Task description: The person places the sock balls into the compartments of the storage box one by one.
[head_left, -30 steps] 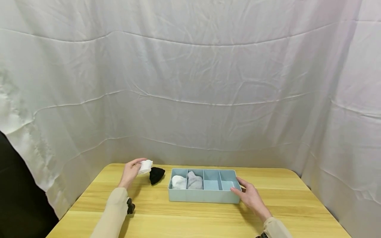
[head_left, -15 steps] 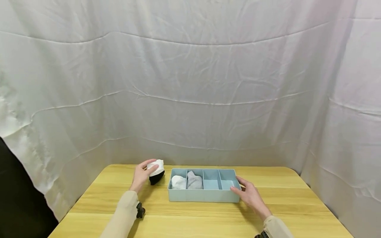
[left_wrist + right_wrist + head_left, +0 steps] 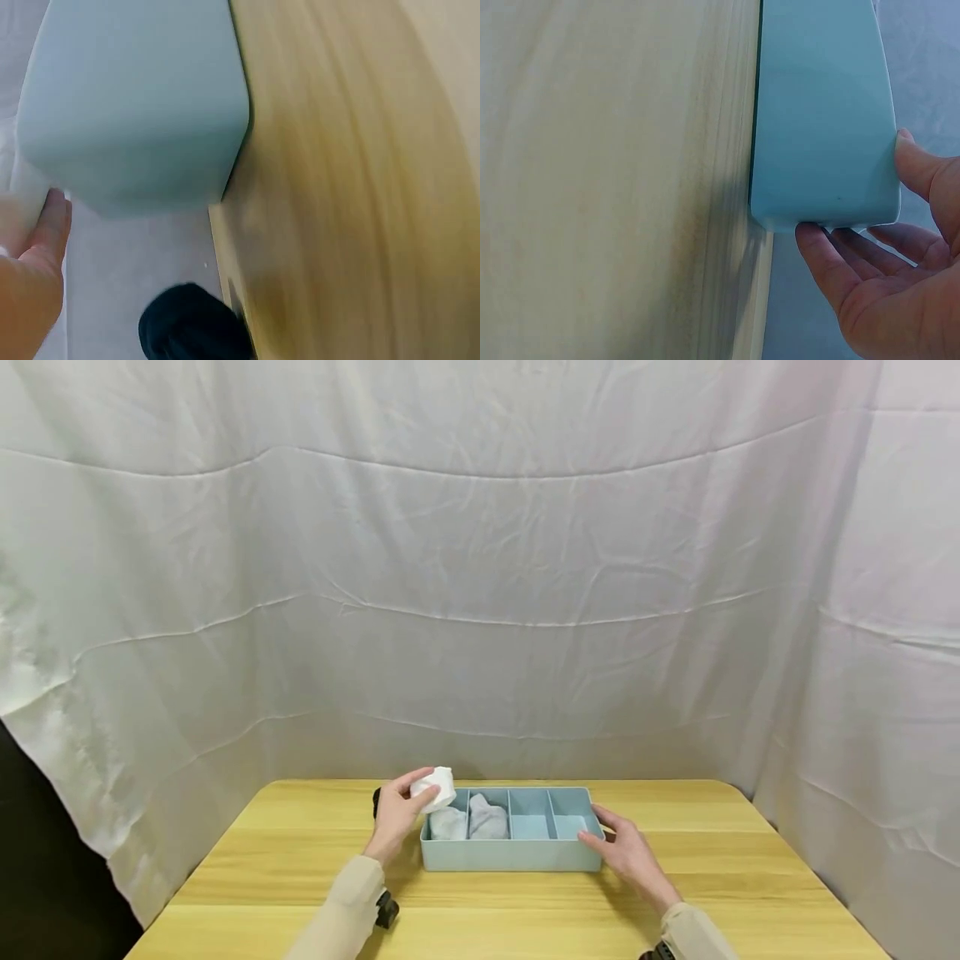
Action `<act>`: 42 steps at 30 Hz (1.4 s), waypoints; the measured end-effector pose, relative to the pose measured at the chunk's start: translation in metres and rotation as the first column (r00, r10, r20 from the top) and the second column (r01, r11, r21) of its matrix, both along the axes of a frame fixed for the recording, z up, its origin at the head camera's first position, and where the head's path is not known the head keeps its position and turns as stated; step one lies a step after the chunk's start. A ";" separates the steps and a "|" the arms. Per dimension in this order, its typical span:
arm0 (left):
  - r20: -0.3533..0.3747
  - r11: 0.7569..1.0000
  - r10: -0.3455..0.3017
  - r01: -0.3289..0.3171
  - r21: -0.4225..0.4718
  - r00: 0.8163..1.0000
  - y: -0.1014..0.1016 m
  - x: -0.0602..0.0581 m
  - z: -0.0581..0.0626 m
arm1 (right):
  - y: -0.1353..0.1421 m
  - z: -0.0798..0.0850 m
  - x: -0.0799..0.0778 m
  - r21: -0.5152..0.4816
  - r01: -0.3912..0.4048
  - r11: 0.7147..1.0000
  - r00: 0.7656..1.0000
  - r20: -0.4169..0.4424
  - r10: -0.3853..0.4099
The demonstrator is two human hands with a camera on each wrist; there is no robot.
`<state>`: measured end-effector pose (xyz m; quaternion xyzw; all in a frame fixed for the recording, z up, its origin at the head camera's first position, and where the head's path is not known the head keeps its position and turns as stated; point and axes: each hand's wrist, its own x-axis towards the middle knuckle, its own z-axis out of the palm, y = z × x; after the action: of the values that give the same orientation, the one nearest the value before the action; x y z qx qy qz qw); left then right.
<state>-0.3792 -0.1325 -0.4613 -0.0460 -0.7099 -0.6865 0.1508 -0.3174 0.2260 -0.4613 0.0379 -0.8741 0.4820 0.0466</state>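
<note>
In the head view my left hand [image 3: 400,814] pinches a white sock bundle [image 3: 437,787] between thumb and fingers. It is held over the left end compartment of a light blue divided box [image 3: 510,857]. Inside that compartment lies a white sock bundle [image 3: 447,825], and a grey sock bundle [image 3: 488,820] fills the one beside it. My right hand [image 3: 633,864] grips the box's right end; the right wrist view shows its thumb [image 3: 909,154] at the rim and its fingers against the end wall. The two right compartments hold nothing.
A black sock bundle [image 3: 191,326] lies on the wooden table [image 3: 300,860] left of the box, mostly hidden behind my left hand in the head view. A pale curtain [image 3: 487,677] hangs behind and at both sides of the table.
My left hand has carried the white sock bundle rightward, past the black one, to above the box's left end. The right hand and the box have stayed put.
</note>
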 end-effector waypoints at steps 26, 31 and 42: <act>-0.092 0.954 -0.274 0.258 -0.152 0.957 0.041 0.002 0.015 | -0.003 0.003 -0.008 -0.024 -0.016 1.000 1.000 0.005 0.016; -0.106 0.941 -0.300 0.276 -0.197 0.948 0.053 -0.001 0.015 | -0.005 0.003 -0.009 -0.018 -0.025 1.000 0.999 -0.025 0.024; -0.085 0.930 -0.315 0.290 -0.225 0.945 0.079 -0.005 0.008 | -0.004 0.000 -0.010 -0.023 -0.007 1.000 1.000 -0.011 0.007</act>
<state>-0.3837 -0.0530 -0.4534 -0.2114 -0.7522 -0.6191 0.0795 -0.3277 0.2219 -0.4615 0.0429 -0.8682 0.4918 0.0503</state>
